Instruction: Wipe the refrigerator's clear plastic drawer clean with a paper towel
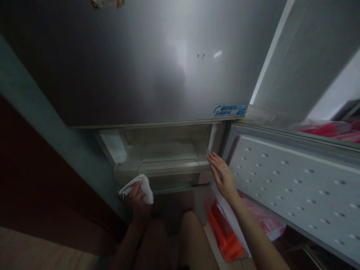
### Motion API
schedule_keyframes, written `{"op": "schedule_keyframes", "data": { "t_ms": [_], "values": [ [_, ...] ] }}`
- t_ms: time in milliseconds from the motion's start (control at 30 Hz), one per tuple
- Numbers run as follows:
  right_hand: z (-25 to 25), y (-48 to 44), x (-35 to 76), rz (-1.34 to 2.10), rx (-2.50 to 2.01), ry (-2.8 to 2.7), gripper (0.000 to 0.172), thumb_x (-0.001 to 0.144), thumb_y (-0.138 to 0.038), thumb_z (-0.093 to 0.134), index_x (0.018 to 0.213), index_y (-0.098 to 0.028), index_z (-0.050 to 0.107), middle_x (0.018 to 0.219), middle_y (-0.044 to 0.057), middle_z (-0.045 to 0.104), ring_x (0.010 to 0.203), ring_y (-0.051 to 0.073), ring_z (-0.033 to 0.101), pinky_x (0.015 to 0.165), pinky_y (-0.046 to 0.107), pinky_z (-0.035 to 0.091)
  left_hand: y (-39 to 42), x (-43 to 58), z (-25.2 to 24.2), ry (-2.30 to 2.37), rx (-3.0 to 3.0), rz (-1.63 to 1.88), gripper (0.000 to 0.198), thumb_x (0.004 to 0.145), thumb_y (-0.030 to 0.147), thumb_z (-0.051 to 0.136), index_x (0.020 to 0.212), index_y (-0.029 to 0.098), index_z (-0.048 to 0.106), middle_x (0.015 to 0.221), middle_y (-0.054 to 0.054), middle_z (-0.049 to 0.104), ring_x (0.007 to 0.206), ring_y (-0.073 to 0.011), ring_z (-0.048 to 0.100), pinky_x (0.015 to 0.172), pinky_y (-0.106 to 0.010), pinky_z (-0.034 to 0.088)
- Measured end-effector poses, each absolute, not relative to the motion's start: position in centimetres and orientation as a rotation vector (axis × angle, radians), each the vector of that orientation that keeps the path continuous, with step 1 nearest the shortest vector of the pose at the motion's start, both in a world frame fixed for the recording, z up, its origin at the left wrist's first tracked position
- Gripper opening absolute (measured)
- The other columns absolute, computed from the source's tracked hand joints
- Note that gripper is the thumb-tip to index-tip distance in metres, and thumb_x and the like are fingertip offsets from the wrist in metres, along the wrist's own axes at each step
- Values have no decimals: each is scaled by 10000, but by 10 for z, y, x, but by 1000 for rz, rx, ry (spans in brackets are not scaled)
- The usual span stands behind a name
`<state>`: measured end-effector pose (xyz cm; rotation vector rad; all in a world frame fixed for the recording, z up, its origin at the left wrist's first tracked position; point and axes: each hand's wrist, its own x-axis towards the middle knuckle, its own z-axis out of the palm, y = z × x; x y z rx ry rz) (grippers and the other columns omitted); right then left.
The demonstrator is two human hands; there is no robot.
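Observation:
My left hand (138,195) is closed on a white cloth (146,189), just in front of the left end of a pale refrigerator drawer (168,168). The drawer is pulled partway out beneath a closed grey metal door (157,67). At the drawer's right front corner, my right hand (222,172) rests with its fingers stretched out against the edge. A ring shows on one of its fingers. Swung wide to the right stands the lower refrigerator door (281,187), its dimpled white inner side facing me.
An orange plastic basket (225,236) lies on the floor beside my right knee. Pink-and-white plastic bags (267,221) sit behind it, partly under the open door. A dark reddish-brown panel (42,168) rises close on my left.

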<state>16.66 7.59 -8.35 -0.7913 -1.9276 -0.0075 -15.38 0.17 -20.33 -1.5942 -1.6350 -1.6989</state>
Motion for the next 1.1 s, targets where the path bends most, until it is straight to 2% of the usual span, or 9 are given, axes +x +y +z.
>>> {"op": "schedule_keyframes", "data": {
  "t_ms": [100,167,267,333,433,700,800,967,1100],
  "values": [
    [-86,76,164,9,-775,-1891,362,942,-173,416,1284,-217,524,1337,90,528,1321,197,397,1078,474,369,-2,-155,-221,-1524,-1801,-1570,50,758,183,506,745,219,474,1216,-107,612,1220,-282,512,1043,-521,379],
    [-88,76,162,18,-772,-1855,357,942,-172,416,1277,-219,530,1332,88,533,1317,198,400,1078,479,364,4,-148,-231,-1529,-1854,-1470,219,823,130,423,997,182,547,1275,-145,588,1295,-260,452,1082,-523,345],
    [-89,75,160,44,-776,-1831,355,944,-178,413,1276,-223,531,1338,85,527,1323,198,391,1086,486,348,23,-132,-241,-1503,-1911,-1278,530,866,53,318,1387,137,363,1412,-167,466,1399,-226,276,1144,-499,254],
    [-89,75,160,66,-778,-1842,362,945,-177,411,1287,-223,521,1352,84,514,1335,195,372,1096,483,333,36,-121,-245,-1465,-1903,-1203,635,865,14,285,1477,156,193,1508,-139,316,1429,-215,154,1171,-489,180],
    [-90,75,160,86,-770,-1852,374,944,-173,412,1302,-226,507,1367,79,500,1345,189,354,1108,474,318,49,-108,-247,-1412,-1868,-1171,690,854,-14,282,1492,159,85,1552,-109,157,1435,-220,74,1183,-483,133],
    [-86,75,166,202,-744,-1862,368,960,-226,391,1304,-238,519,1380,62,491,1360,183,329,1127,470,283,54,-39,-210,-831,-2288,-924,534,924,56,229,1454,112,253,1378,-113,516,1412,-216,226,1124,-451,290],
    [-76,74,177,374,-719,-1916,364,977,-287,351,1278,-240,550,1378,53,495,1364,187,326,1132,478,270,59,-7,-189,-766,-2325,-821,467,950,112,259,1399,157,383,1405,-55,495,1411,-176,246,1136,-397,280],
    [-62,72,188,485,-754,-2005,391,978,-372,338,1269,-246,568,1358,52,517,1335,203,377,1137,498,243,64,10,-177,-862,-2320,-540,444,963,193,309,1400,170,381,1481,-11,394,1398,-121,272,1093,-289,335],
    [-63,72,186,457,-759,-1995,402,970,-396,353,1278,-245,562,1366,56,508,1340,208,368,1137,509,231,45,6,-168,-762,-2348,-466,410,965,184,312,1353,178,442,1465,-15,422,1362,-134,348,1084,-317,345]
  ]
}}
